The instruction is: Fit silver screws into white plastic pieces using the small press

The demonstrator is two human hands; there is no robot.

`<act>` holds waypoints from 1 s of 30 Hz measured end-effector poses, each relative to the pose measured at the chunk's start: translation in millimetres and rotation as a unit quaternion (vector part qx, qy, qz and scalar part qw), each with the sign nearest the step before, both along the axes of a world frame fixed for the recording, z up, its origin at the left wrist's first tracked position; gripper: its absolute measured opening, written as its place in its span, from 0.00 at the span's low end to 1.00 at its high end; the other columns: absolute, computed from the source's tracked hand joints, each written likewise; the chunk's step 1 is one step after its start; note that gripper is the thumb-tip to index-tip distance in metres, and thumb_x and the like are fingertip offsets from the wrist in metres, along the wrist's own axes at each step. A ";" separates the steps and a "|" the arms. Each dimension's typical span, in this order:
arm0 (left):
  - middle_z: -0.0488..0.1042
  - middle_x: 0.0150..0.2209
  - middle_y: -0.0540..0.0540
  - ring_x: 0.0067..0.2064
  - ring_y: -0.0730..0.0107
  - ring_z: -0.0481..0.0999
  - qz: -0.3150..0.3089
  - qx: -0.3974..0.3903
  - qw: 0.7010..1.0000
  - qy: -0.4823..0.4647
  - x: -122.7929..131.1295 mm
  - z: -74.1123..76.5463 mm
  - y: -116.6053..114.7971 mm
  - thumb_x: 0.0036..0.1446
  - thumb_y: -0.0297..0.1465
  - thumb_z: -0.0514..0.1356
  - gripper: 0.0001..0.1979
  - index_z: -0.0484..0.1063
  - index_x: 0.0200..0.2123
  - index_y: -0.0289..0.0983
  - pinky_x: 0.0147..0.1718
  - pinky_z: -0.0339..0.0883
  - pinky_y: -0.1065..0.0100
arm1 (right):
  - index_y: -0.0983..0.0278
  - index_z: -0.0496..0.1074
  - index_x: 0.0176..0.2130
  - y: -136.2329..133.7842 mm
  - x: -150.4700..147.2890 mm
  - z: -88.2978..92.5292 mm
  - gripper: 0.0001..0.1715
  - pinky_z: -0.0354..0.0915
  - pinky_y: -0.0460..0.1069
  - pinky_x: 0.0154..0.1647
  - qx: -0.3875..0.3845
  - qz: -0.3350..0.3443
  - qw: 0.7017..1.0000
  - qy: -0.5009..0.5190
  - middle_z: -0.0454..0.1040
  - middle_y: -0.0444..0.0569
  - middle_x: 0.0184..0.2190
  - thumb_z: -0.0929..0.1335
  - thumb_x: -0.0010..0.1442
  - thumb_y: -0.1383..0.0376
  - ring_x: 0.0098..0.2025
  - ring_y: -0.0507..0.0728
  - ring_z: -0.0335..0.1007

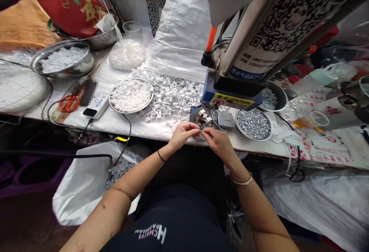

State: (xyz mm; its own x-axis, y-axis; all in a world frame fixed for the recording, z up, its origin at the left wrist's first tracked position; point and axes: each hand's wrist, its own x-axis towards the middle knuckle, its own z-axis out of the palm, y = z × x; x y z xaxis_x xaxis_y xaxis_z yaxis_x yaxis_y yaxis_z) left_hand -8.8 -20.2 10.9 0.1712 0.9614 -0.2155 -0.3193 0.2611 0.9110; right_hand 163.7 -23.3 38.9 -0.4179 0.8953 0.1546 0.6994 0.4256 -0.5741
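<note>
My left hand (183, 134) and my right hand (218, 143) meet at the table's front edge, fingertips pinched close together. Whatever they grip is too small to make out. Under and just behind the fingertips lie small metal pieces (198, 137), partly covered by my hands. A small white plastic part (205, 115) sits behind them at the foot of a press (233, 97), which has a blue block and a yellow caution label. Right of my right hand is a round dish of metal pins (254, 124). Loose white plastic parts (173, 96) are heaped behind my left hand.
A plate of small white pieces (131, 95) stands left, near a white power bank (96, 105) with cables and orange-handled scissors (69, 103). A metal bowl (65, 69) holds more white parts. A dark bowl (284, 100) stands right. Below the table hangs an open white bag (77, 190).
</note>
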 end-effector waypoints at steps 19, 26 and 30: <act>0.70 0.37 0.40 0.38 0.63 0.71 0.017 0.160 0.774 0.612 -65.1 -34.4 47.8 0.56 0.27 0.53 0.08 0.72 0.30 0.35 0.38 0.63 0.65 | 0.60 0.75 0.39 -8.7 -36.6 -29.1 0.14 0.70 0.52 0.43 -0.131 -0.167 0.929 0.304 0.79 0.47 0.36 0.67 0.56 0.55 0.39 0.58 0.76; 0.72 0.37 0.40 0.39 0.62 0.72 0.015 0.156 0.764 0.625 -67.4 -28.1 49.0 0.55 0.24 0.55 0.06 0.71 0.35 0.35 0.38 0.63 0.66 | 0.60 0.72 0.38 -12.1 -32.3 -25.3 0.13 0.71 0.51 0.44 -0.168 -0.184 0.898 0.362 0.79 0.47 0.35 0.70 0.53 0.56 0.39 0.57 0.76; 0.75 0.35 0.44 0.36 0.68 0.74 0.061 0.076 0.927 0.361 -58.6 -13.0 33.2 0.52 0.30 0.61 0.10 0.73 0.39 0.34 0.40 0.66 0.67 | 0.62 0.73 0.34 -9.1 -35.0 -18.5 0.13 0.71 0.49 0.38 -0.117 -0.181 0.912 0.348 0.78 0.46 0.31 0.69 0.54 0.55 0.34 0.55 0.76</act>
State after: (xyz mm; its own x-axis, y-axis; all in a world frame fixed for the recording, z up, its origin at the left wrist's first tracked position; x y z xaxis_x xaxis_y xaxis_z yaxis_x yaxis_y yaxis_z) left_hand -67.4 12.9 -2.1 -0.0774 0.9928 -0.0916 0.3695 0.1139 0.9222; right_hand 128.7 -32.4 20.4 0.0388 0.9976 0.0566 0.2007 0.0477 -0.9785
